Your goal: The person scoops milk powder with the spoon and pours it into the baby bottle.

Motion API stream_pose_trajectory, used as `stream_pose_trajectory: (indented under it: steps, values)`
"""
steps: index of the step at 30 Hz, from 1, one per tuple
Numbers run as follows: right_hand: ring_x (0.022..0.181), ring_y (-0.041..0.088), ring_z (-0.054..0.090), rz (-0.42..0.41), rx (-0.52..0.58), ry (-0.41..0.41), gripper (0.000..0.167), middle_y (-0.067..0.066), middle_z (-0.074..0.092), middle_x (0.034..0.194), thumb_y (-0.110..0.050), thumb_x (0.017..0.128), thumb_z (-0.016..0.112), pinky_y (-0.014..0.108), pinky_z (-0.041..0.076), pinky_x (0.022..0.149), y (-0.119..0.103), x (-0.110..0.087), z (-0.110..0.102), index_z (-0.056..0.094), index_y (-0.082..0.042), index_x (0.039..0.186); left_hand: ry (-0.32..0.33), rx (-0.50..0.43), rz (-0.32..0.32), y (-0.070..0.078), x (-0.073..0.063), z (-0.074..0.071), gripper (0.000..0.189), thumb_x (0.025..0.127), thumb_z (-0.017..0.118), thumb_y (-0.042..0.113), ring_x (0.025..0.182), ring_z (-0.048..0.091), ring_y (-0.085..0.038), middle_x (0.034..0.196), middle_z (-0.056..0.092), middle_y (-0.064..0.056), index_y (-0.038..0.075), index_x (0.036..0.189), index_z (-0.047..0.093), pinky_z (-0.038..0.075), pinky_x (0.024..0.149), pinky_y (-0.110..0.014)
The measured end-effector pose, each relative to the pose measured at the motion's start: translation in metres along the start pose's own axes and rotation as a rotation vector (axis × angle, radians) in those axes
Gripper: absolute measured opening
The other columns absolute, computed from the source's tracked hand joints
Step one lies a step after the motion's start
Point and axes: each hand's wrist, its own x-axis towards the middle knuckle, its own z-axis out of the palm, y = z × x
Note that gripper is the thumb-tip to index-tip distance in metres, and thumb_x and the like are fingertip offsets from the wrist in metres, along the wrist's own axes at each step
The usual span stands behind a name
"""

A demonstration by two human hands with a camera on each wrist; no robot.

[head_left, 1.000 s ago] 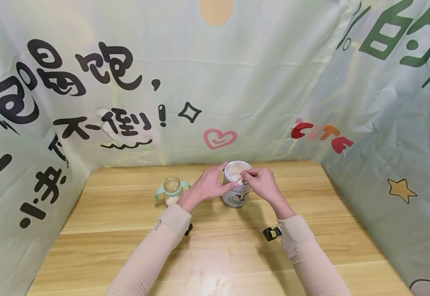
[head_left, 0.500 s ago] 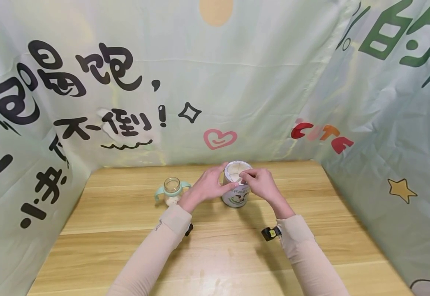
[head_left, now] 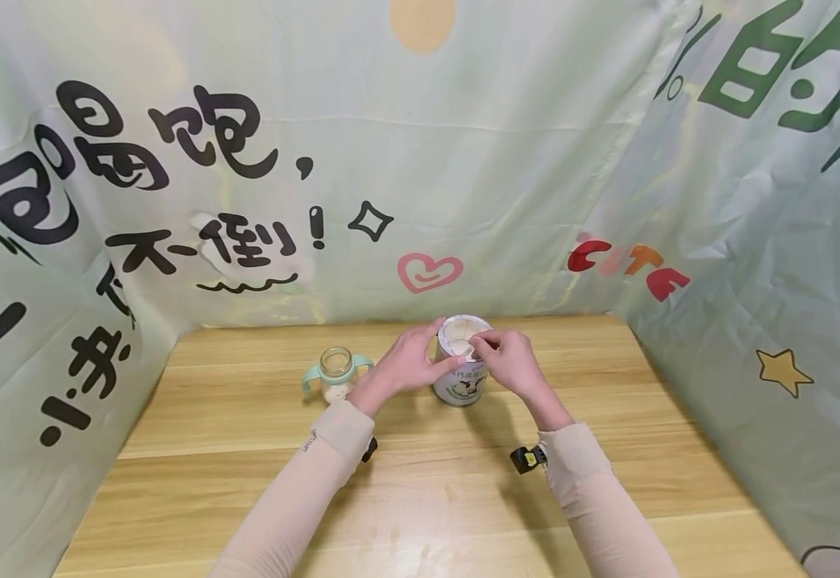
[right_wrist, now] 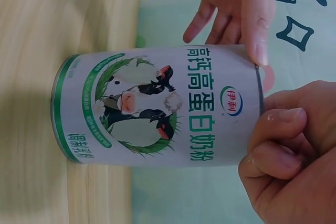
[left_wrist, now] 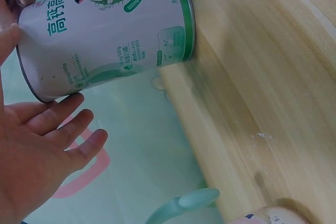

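Note:
A white milk powder can point(head_left: 459, 384) with a cow on its label and a green band at the base stands uncapped on the table. Pale powder shows inside its mouth. My left hand point(head_left: 413, 357) holds the can near the top, thumb at the rim and fingers along the side; the other fingers point(left_wrist: 86, 148) are spread out. At the rim's right side, my right hand point(head_left: 512, 361) has curled fingers and pinches a small pale thin piece, mostly hidden, over the can's mouth. Powder specks dot that hand's fingertips point(right_wrist: 291, 115).
Left of the can, a baby bottle point(head_left: 336, 368) stands uncapped with mint green handles and pale contents, partly behind my left wrist. A little spilled powder point(left_wrist: 262, 136) lies on the wooden table point(head_left: 420, 498). A printed cloth backdrop point(head_left: 521, 185) encloses the back and sides.
The right fingertips and the pale piece shift slightly at the can's mouth. My left hand, the can and the bottle stay in place.

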Motion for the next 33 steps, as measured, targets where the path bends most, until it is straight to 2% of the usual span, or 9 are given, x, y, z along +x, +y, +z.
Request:
stream_pose_trajectory:
  steps: [4, 9, 16, 25, 29, 33]
  values:
    - [0.064, 0.013, 0.054, -0.002, -0.012, 0.046, 0.027, 0.014, 0.078, 0.087, -0.017, 0.104, 0.062, 0.025, 0.046, 0.062, 0.002, 0.0, 0.002, 0.08, 0.002, 0.108, 0.001, -0.005, 0.001, 0.001, -0.001, -0.001, 0.095, 0.098, 0.065, 0.062, 0.148, 0.049, -0.039, 0.161, 0.048, -0.024, 0.0, 0.163, 0.034, 0.043, 0.122, -0.053]
    - [0.057, 0.01, 0.049, 0.021, 0.022, 0.129, 0.024, 0.014, 0.078, 0.084, -0.016, 0.101, 0.064, 0.022, 0.04, 0.054, 0.003, 0.001, 0.002, 0.081, 0.001, 0.105, 0.002, -0.004, -0.003, 0.001, -0.001, -0.001, 0.095, 0.098, 0.065, 0.063, 0.148, 0.049, -0.037, 0.161, 0.048, -0.022, 0.0, 0.163, 0.034, 0.043, 0.122, -0.051]
    - [0.062, 0.01, 0.056, 0.042, 0.059, 0.243, 0.021, 0.015, 0.078, 0.084, -0.015, 0.097, 0.068, 0.021, 0.043, 0.053, 0.002, 0.001, -0.003, 0.081, -0.001, 0.104, -0.001, 0.0, -0.006, 0.002, -0.001, 0.0, 0.095, 0.098, 0.065, 0.061, 0.15, 0.046, -0.037, 0.164, 0.044, -0.021, 0.001, 0.163, 0.033, 0.04, 0.124, -0.05]
    - [0.047, 0.005, 0.052, 0.126, 0.222, 0.273, 0.023, 0.017, 0.078, 0.087, -0.016, 0.099, 0.059, 0.02, 0.04, 0.043, 0.001, 0.001, -0.007, 0.077, -0.002, 0.105, 0.004, -0.008, -0.004, 0.001, -0.001, 0.0, 0.094, 0.098, 0.066, 0.059, 0.15, 0.046, -0.038, 0.163, 0.044, -0.023, -0.002, 0.163, 0.033, 0.04, 0.124, -0.051]
    - [0.047, 0.012, 0.055, 0.137, 0.263, 0.276, 0.022, 0.015, 0.078, 0.086, -0.016, 0.099, 0.06, 0.02, 0.037, 0.042, 0.0, 0.0, -0.009, 0.076, -0.002, 0.104, -0.003, -0.006, -0.016, 0.003, -0.002, -0.001, 0.094, 0.098, 0.066, 0.06, 0.151, 0.046, -0.038, 0.164, 0.044, -0.022, 0.001, 0.164, 0.032, 0.039, 0.125, -0.051]
    - [0.049, 0.018, 0.06, 0.158, 0.274, 0.281, 0.024, 0.015, 0.079, 0.088, -0.018, 0.101, 0.06, 0.021, 0.039, 0.043, 0.002, -0.001, -0.01, 0.075, -0.002, 0.109, -0.008, -0.006, -0.024, 0.004, -0.003, -0.002, 0.094, 0.098, 0.066, 0.06, 0.151, 0.046, -0.038, 0.164, 0.044, -0.022, 0.003, 0.164, 0.032, 0.039, 0.125, -0.052]
